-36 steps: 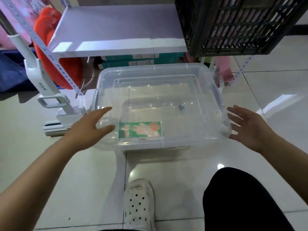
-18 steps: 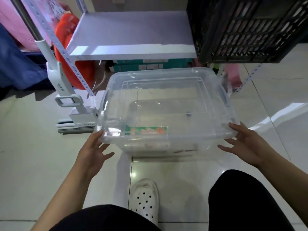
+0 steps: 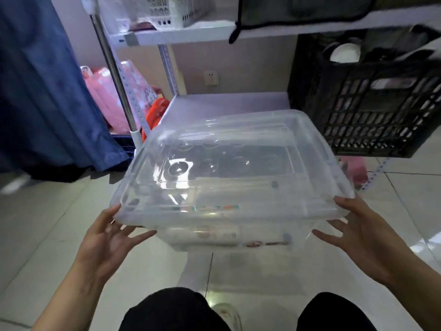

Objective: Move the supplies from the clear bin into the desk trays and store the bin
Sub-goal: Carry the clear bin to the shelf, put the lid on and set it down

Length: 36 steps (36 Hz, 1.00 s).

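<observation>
Since the earlier frames my view has tipped upward and the clear bin (image 3: 229,177) has come off the floor tiles; it now sits higher in frame, tilted a little with its far edge raised, in front of the lower shelf (image 3: 226,103) of the metal rack. I see my left hand (image 3: 112,240) at about 8 o'clock from the bin's middle, fingers spread and curled under the near left corner of the rim, thumb up against the edge. My right hand (image 3: 362,235) is at about 4 o'clock, fingers likewise spread beneath the near right corner, thumb on the rim. Both hands support the bin from below rather than closing round it. Through the clear walls I can make out only a label strip on the near side and a small dark speck on the bottom. At 2 o'clock from the bin a black crate (image 3: 372,111) stands on the lower shelf, just beside the bin's far right corner. At 10 o'clock hangs a blue cloth (image 3: 43,91). A white basket (image 3: 164,10) sits on the upper shelf at 12 o'clock.
</observation>
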Each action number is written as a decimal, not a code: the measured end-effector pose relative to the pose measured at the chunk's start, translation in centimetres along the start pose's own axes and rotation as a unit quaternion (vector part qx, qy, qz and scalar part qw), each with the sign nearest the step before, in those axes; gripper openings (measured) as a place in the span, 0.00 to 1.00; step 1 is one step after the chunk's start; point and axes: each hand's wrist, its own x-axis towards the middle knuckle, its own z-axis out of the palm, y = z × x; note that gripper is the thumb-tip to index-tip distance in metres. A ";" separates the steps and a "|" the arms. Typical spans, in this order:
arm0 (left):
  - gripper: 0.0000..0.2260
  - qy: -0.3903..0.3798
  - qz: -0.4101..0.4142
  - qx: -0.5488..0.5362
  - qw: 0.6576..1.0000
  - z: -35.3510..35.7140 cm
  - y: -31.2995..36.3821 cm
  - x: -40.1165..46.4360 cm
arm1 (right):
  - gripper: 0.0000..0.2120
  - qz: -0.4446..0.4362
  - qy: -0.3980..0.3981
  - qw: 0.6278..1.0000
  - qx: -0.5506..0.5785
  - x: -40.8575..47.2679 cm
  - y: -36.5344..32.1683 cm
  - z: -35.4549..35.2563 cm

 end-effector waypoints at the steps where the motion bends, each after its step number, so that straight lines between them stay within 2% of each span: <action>1: 0.12 -0.006 0.008 0.000 1.000 0.4 0.9 0.3 | 0.31 -0.011 -0.010 1.000 0.001 0.3 -0.8 0.5; 6: 0.19 -0.034 0.035 -0.008 0.999 3.2 5.0 3.5 | 0.28 -0.048 -0.035 0.998 -0.003 3.5 -4.0 2.4; 10: 0.21 -0.051 0.023 -0.011 0.998 5.3 7.5 7.5 | 0.28 -0.068 -0.047 0.997 -0.002 6.7 -6.1 3.5; 13: 0.20 -0.025 0.000 -0.006 1.000 6.5 8.4 10.5 | 0.25 -0.075 -0.061 0.995 -0.011 9.1 -6.9 4.0; 16: 0.19 -0.002 -0.037 0.070 0.997 6.7 8.8 12.6 | 0.29 -0.091 -0.084 0.990 -0.068 10.9 -6.9 4.0; 18: 0.19 -0.059 -0.049 0.149 0.986 6.2 8.9 13.6 | 0.31 -0.103 -0.099 0.983 -0.116 11.5 -7.0 3.7; 21: 0.30 -0.136 -0.049 0.251 0.957 5.2 8.6 14.4 | 0.37 -0.106 -0.100 0.974 -0.174 11.9 -6.9 2.7; 23: 0.32 -0.134 -0.030 0.290 0.947 4.6 8.0 14.7 | 0.38 -0.120 -0.077 0.969 -0.201 12.2 -6.4 2.1; 25: 0.32 -0.111 0.020 0.317 0.942 4.3 7.6 14.9 | 0.39 -0.170 -0.047 0.952 -0.251 12.8 -5.8 1.7; 27: 0.34 -0.085 0.090 0.348 0.929 4.5 7.3 15.0 | 0.42 -0.243 0.016 0.918 -0.313 13.2 -5.8 1.7; 28: 0.35 -0.062 0.139 0.370 0.917 4.8 7.3 15.0 | 0.43 -0.290 0.063 0.884 -0.360 13.3 -6.0 1.7; 29: 0.38 -0.031 0.196 0.401 0.894 5.1 7.3 14.9 | 0.42 -0.345 0.101 0.830 -0.425 13.6 -6.4 1.8; 30: 0.39 0.000 0.258 0.449 0.856 5.3 7.4 14.9 | 0.38 -0.410 0.123 0.752 -0.502 13.9 -6.6 1.9; 31: 0.38 0.016 0.322 0.510 0.797 5.4 7.5 14.9 | 0.30 -0.474 0.128 0.662 -0.567 14.1 -6.8 2.0; 32: 0.34 0.009 0.385 0.578 0.720 5.6 7.7 14.9 | 0.23 -0.521 0.118 0.584 -0.612 14.3 -6.8 2.3; 33: 0.29 -0.009 0.449 0.639 0.625 5.9 7.7 14.8 | 0.18 -0.547 0.101 0.531 -0.639 14.4 -6.6 2.7; 34: 0.23 -0.028 0.498 0.679 0.538 6.1 7.7 14.8 | 0.16 -0.557 0.083 0.502 -0.656 14.5 -6.4 3.0; 35: 0.20 -0.043 0.527 0.703 0.476 6.3 7.8 14.9 | 0.16 -0.560 0.070 0.485 -0.668 14.6 -6.2 3.4; 36: 0.20 -0.056 0.541 0.714 0.440 6.5 7.8 14.9 | 0.16 -0.562 0.063 0.471 -0.677 14.8 -6.0 3.6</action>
